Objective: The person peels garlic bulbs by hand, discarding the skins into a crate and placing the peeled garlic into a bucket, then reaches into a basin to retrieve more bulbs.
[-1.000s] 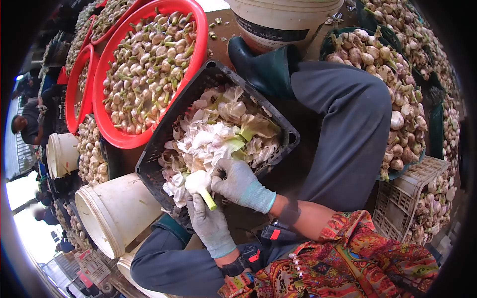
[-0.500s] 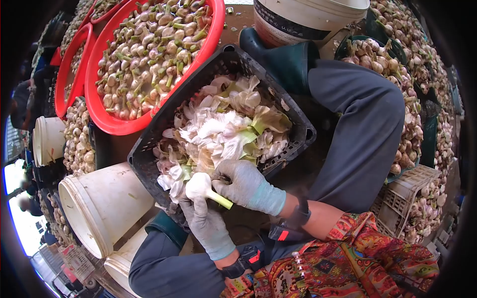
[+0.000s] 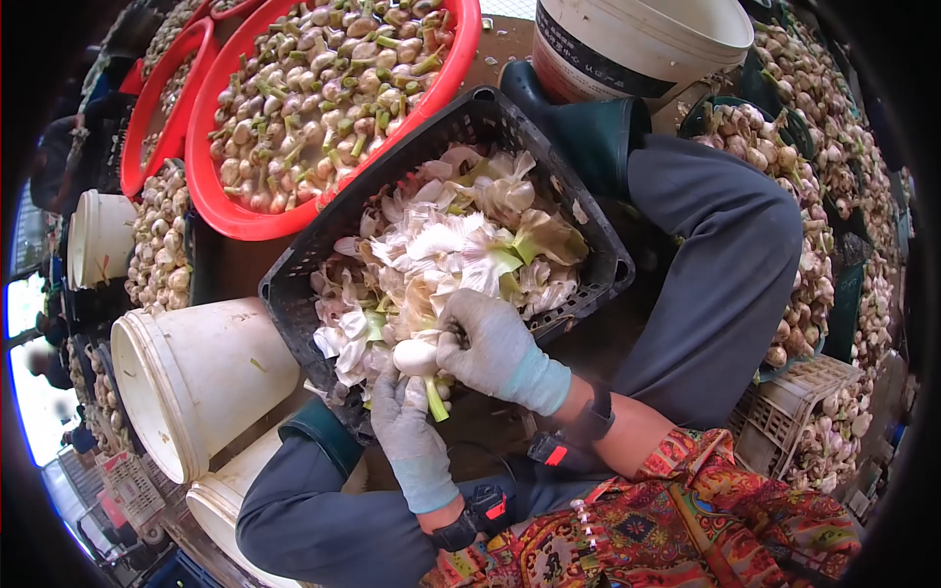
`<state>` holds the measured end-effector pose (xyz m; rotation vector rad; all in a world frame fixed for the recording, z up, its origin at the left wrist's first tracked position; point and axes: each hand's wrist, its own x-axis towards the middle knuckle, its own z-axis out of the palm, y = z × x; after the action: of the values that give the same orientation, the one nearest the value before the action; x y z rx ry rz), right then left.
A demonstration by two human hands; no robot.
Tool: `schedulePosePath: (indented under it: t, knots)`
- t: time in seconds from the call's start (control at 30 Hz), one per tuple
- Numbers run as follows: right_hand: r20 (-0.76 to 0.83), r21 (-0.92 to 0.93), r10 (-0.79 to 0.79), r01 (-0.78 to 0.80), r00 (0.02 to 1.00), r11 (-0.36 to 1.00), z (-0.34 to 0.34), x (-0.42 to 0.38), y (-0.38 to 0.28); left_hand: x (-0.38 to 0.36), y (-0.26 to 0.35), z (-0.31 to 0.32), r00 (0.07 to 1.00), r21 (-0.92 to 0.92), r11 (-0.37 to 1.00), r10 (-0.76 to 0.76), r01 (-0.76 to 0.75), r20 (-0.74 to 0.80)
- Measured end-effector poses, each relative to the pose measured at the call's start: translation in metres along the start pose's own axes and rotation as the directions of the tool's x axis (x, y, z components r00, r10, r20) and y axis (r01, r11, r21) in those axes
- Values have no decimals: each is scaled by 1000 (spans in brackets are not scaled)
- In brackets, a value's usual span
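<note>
A white garlic bulb [image 3: 416, 357] with a short green stem pointing down lies between my two gloved hands. My left hand [image 3: 407, 431] is below it, its fingertips against the bulb's underside and the stem. From the right, my right hand [image 3: 490, 351] has its fingers curled in a pinch at the bulb's side. Just beyond the hands, a black plastic crate [image 3: 338, 201] holds a heap of loose white, purplish and green garlic skins [image 3: 441, 240]. The bulb is over the crate's near edge.
A red tub [image 3: 201, 162] of garlic in water stands at upper left. White buckets are at left [image 3: 235, 358] and top [image 3: 637, 39]. Heaps of garlic [image 3: 809, 274] and a beige crate [image 3: 784, 407] lie at right. Dark boots [image 3: 588, 127] flank the crate.
The bulb has turned so its stem points more downward. My right hand has closed in on its side, and my left hand's fingers have shifted lower. The whole view has shifted slightly.
</note>
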<state>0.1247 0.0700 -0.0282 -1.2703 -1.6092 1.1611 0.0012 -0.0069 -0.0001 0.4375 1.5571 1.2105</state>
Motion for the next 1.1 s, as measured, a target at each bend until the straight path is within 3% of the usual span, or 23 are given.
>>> schedulePosePath:
  t: [0.03, 0.07, 0.1, 0.17, 0.2, 0.27, 0.3, 0.37, 0.4, 0.5, 0.57, 0.63, 0.7, 0.77, 0.9, 1.0, 1.03, 1.1]
  knots:
    - [-6, 25, 65, -65, 998, 998, -4, 4, -1, 2, -5, -5, 1000, 1, 1000, 15, -15, 2]
    - [4, 90, 190, -190, 982, 978, -10, 8, -5, 4, -10, -10, 997, -142, 990, 7, 4, 76]
    - [-106, 95, 137, -127, 985, 987, -8, 12, 9, 4, -10, -10, 988, -279, 960, 9, 35, 156]
    - [-132, 298, 424, -372, 896, 879, -19, 26, 24, -1, -5, -3, 984, -311, 950, 38, 19, 177]
    - [-142, 304, 409, -353, 901, 885, -28, 25, 19, -3, -6, -4, 970, -404, 915, 88, 11, 226]
    - [-192, 113, 261, -243, 946, 963, -45, 21, 10, -3, -7, -5, 954, -513, 858, 141, 16, 266]
    - [-110, 32, 180, -178, 977, 984, -47, 12, 12, -3, -7, -5, 951, -511, 859, 154, 5, 267]
    - [121, 167, 177, -196, 977, 966, -56, 0, -13, -1, -9, -4, 952, -582, 813, 149, 35, 266]
    - [150, 206, 43, -74, 988, 976, -53, -5, -15, -1, -9, -3, 953, -581, 813, 151, 30, 261]
    - [164, 231, -54, 15, 985, 973, -46, -3, -15, -1, -10, 2, 987, -491, 871, 84, -5, 138]
    - [164, 322, 26, -79, 986, 943, -36, 1, -7, 2, -13, 6, 993, -350, 936, 84, -49, 85]
    - [261, 348, 117, -206, 958, 915, -32, 4, -3, 8, -16, 2, 991, -378, 926, 37, 14, 127]
    - [206, 253, 157, -208, 966, 945, -29, 9, 5, 9, -22, -2, 987, -413, 908, -3, 71, 163]
    - [-81, 191, 304, -284, 949, 939, -22, 16, 19, 15, -26, -7, 953, -601, 784, 41, 156, 301]
    - [-64, 198, 151, -136, 987, 971, -23, 11, 22, 12, -17, 0, 983, -646, 756, 23, 104, 184]
    - [-12, 76, 177, -176, 984, 982, -21, 6, 24, 9, -5, -18, 982, -811, 584, 132, 33, 135]
    - [-13, 166, 127, -123, 992, 978, -16, 7, 31, 3, 8, -25, 977, -860, 510, 189, -12, 98]
    - [84, 335, 319, -328, 944, 883, -14, 6, 33, -9, 39, -51, 988, -920, 378, 143, -108, -57]
